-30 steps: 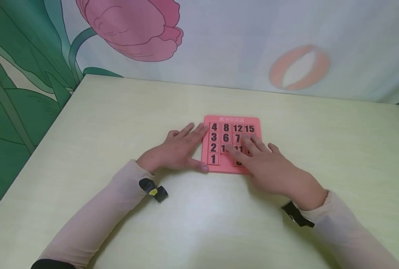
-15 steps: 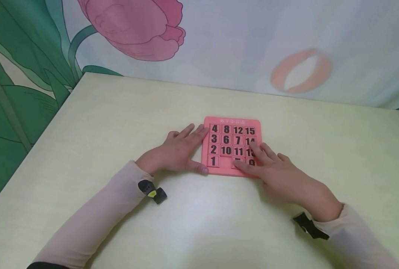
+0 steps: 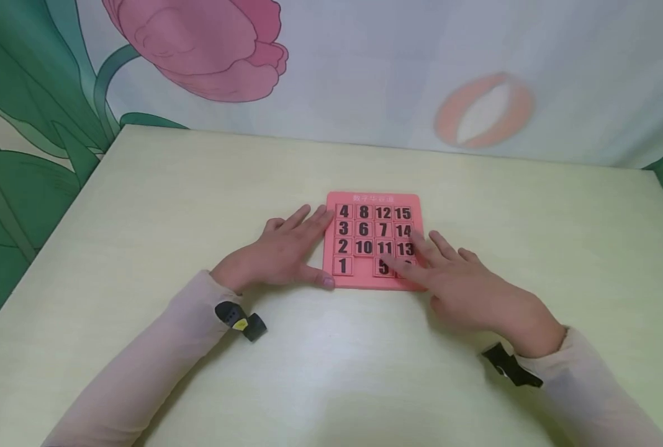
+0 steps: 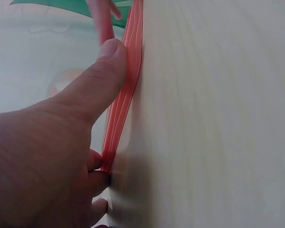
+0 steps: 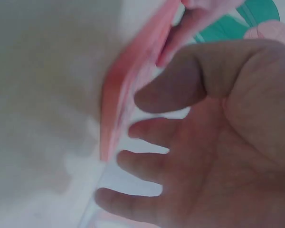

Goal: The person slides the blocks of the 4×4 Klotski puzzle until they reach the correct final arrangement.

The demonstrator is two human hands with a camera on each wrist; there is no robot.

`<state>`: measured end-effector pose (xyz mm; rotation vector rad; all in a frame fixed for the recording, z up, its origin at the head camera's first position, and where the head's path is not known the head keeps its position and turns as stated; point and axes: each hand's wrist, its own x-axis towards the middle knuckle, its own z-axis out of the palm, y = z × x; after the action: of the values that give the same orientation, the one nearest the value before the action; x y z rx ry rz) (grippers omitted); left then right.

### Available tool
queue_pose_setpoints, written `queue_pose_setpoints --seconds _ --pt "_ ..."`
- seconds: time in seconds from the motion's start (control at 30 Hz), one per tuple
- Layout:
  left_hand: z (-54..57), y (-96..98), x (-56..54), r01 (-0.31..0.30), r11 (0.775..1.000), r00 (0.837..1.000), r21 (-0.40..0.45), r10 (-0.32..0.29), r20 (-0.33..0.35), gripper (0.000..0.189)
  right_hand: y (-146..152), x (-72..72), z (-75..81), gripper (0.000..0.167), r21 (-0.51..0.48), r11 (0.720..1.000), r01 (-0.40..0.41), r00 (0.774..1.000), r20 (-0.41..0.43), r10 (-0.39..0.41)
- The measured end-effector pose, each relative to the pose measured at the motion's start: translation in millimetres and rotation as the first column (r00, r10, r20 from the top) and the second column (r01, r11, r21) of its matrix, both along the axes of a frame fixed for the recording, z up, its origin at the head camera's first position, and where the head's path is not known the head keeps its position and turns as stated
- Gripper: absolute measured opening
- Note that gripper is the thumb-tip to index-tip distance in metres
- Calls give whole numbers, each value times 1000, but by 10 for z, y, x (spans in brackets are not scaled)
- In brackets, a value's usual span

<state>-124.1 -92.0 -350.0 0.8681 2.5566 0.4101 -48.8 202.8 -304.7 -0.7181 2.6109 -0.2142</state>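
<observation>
A pink number slide puzzle (image 3: 373, 284) lies flat on the table, its rows of numbered tiles facing up. The bottom row has a gap between tile 1 (image 3: 342, 266) and tile 5 (image 3: 383, 267). At the left edge, my left hand (image 3: 275, 251) has its fingers spread along the side, with the thumb (image 4: 92, 85) against the near left corner. My right hand (image 3: 468, 288) reaches over the near right part, index fingertip by tiles 11 and 5. Another finger is by tile 13. The last bottom-row tile is partly covered. In the right wrist view, the right fingers (image 5: 142, 166) are extended.
A pale wood-grain table (image 3: 331, 372) bears the puzzle. Behind it hangs a cloth backdrop (image 3: 365, 74) printed with a pink flower and green leaves. Dark straps (image 3: 239, 320) sit at both wrists, over light sleeves.
My right hand has drawn back to the right, uncovering more tiles; its index finger went down to tile 5, then slightly up. My left hand stays at the edge. The head view has shifted slightly.
</observation>
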Motion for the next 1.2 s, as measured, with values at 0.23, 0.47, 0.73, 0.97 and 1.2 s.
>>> queue_pose_setpoints --seconds 0.23,0.47,0.73,0.97,1.2 --pt "-5 0 -11 -2 1000 1000 -7 2 4 122 -92 -3 -82 65 -3 999 -36 997 -62 35" --pt "7 -18 2 -9 1000 1000 -4 9 9 120 -207 119 -44 62 53 999 -11 995 -96 16" --pt "22 -6 1 3 1000 1000 0 -3 3 120 -356 340 25 73 86 996 20 1000 -11 -19" --pt "34 4 8 -1 1000 1000 -3 1 10 120 -380 350 -37 70 24 999 -42 998 -52 43" --pt "36 8 6 -1 1000 1000 -21 1 12 120 -266 130 -68 70 -47 999 9 997 -76 -12"
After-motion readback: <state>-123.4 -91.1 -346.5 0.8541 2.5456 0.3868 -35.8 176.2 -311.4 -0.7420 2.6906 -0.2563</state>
